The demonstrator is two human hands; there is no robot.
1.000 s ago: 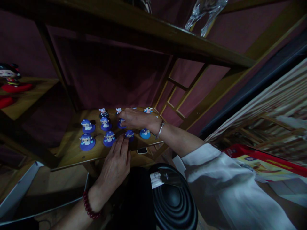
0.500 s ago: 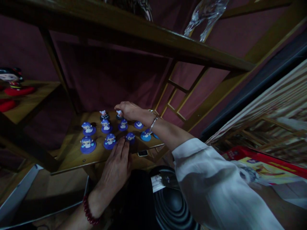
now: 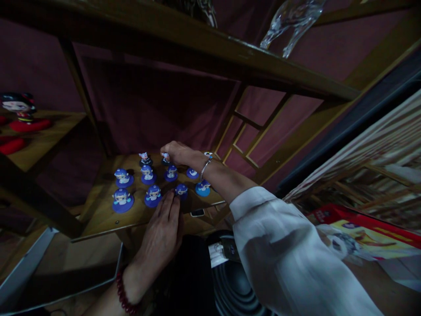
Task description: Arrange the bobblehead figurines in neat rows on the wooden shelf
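Small figurines stand in rows on a wooden shelf (image 3: 98, 217). My right hand (image 3: 179, 153) reaches over them to the back row, its fingers curled around a pink-and-white figurine on a dark base (image 3: 165, 158); part of the grip is hidden. A similar dark-based figurine (image 3: 144, 159) stands to its left. My left hand (image 3: 161, 232) lies at the shelf's front edge, fingers stretched out, fingertips close beside a blue-haired figurine (image 3: 181, 190); whether they touch it I cannot tell. Other blue-haired figurines on purple bases (image 3: 123, 202) fill the front rows, and one has a lighter blue base (image 3: 202, 188).
A higher shelf beam (image 3: 230, 57) crosses above my hands, bearing a clear glass animal figure (image 3: 292, 22). At left, a black-haired doll (image 3: 24, 109) sits on another shelf. Below are an open box (image 3: 62, 267) and a black ribbed object (image 3: 233, 285). A red package (image 3: 365, 232) is at right.
The view has shifted slightly, so the shelf and figurines appear a little further right. Both hands stay at nearly the same places among the figurines.
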